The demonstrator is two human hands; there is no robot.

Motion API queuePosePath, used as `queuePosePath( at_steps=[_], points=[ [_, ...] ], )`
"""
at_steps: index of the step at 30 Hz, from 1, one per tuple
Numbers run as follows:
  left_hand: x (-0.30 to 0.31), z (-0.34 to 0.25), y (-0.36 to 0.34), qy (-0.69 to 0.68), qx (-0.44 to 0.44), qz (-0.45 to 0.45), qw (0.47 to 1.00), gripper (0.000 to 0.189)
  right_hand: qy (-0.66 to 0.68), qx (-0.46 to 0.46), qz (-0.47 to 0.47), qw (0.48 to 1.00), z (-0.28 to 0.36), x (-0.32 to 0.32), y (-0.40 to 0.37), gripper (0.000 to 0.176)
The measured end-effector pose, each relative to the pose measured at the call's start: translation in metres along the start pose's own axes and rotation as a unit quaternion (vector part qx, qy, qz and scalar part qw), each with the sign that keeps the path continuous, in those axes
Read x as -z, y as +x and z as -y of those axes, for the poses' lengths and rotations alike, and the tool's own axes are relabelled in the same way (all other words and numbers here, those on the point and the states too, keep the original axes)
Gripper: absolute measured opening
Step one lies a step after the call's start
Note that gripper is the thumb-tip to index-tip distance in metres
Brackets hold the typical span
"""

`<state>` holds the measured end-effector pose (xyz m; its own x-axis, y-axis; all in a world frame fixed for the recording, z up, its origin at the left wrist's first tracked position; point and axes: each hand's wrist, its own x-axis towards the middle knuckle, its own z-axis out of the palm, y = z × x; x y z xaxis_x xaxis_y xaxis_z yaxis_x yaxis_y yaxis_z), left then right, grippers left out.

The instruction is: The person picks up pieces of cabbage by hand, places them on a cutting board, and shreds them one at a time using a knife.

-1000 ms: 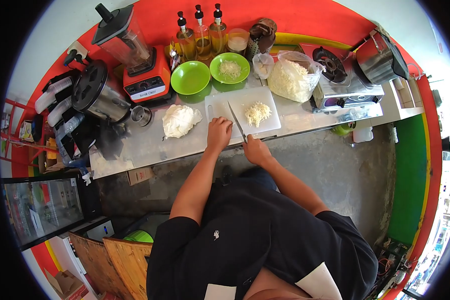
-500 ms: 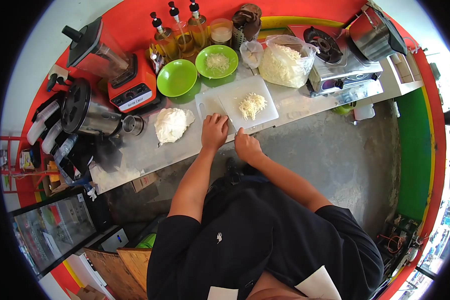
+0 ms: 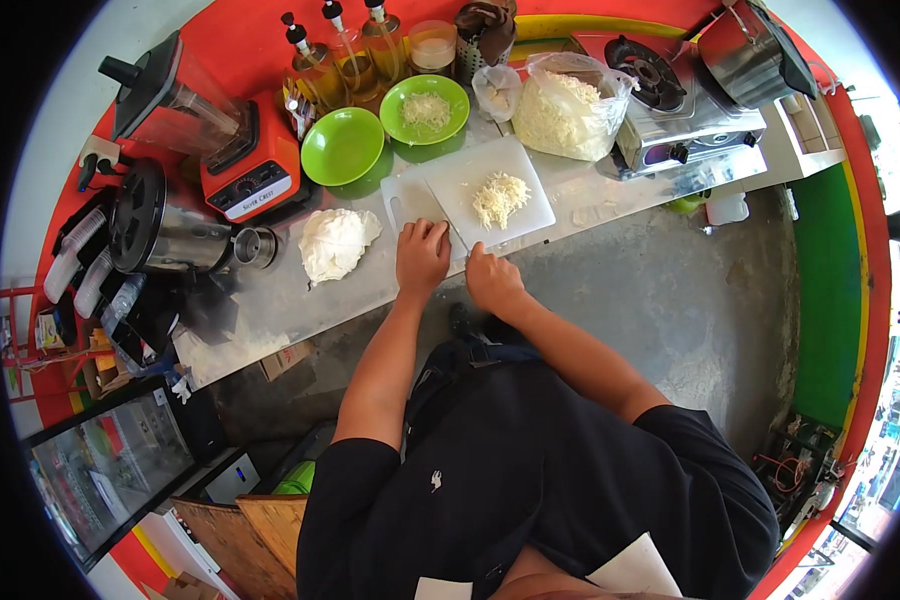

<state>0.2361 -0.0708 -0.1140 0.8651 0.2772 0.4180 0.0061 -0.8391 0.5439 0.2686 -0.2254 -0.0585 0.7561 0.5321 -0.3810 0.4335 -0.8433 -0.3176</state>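
A white cutting board (image 3: 525, 180) lies on the metal counter, with a pile of pale shreds (image 3: 501, 200) on its right half. My right hand (image 3: 495, 278) is closed at the board's front edge around the handle end of a knife (image 3: 444, 208), whose thin blade runs away across the board. Just left of the blade, my left hand (image 3: 423, 255) presses bent fingers together on the board's near left part; whatever lies under them is hidden. A bundled white plastic bag (image 3: 338, 245) rests on the counter to the left of that hand.
Behind the board stand a green bowl (image 3: 342, 147), a second green bowl (image 3: 450, 106) with shreds, and a bulging clear bag (image 3: 568, 125) of shreds. A red blender (image 3: 253, 180) is at left, a gas stove (image 3: 685, 125) at right. Pump bottles (image 3: 382, 50) line the wall.
The whole view has shifted slightly, with the counter things now a little further left and up. Both hands keep nearly the same place at the board's front edge.
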Motion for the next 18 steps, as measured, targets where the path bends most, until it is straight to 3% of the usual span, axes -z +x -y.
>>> queuePosePath(
  at_steps=[11, 18],
  points=[
    [0.000, 0.001, 0.001, 0.007, -0.013, -0.016, 1.000, 0.016, -0.011, 0.020, 0.002, 1.000, -0.001, -0.003, 0.003, 0.023],
    [-0.003, 0.002, 0.000, -0.001, -0.010, -0.025, 1.000, 0.013, -0.014, -0.001, 0.010, 1.000, 0.003, -0.007, -0.003, 0.019]
  ],
)
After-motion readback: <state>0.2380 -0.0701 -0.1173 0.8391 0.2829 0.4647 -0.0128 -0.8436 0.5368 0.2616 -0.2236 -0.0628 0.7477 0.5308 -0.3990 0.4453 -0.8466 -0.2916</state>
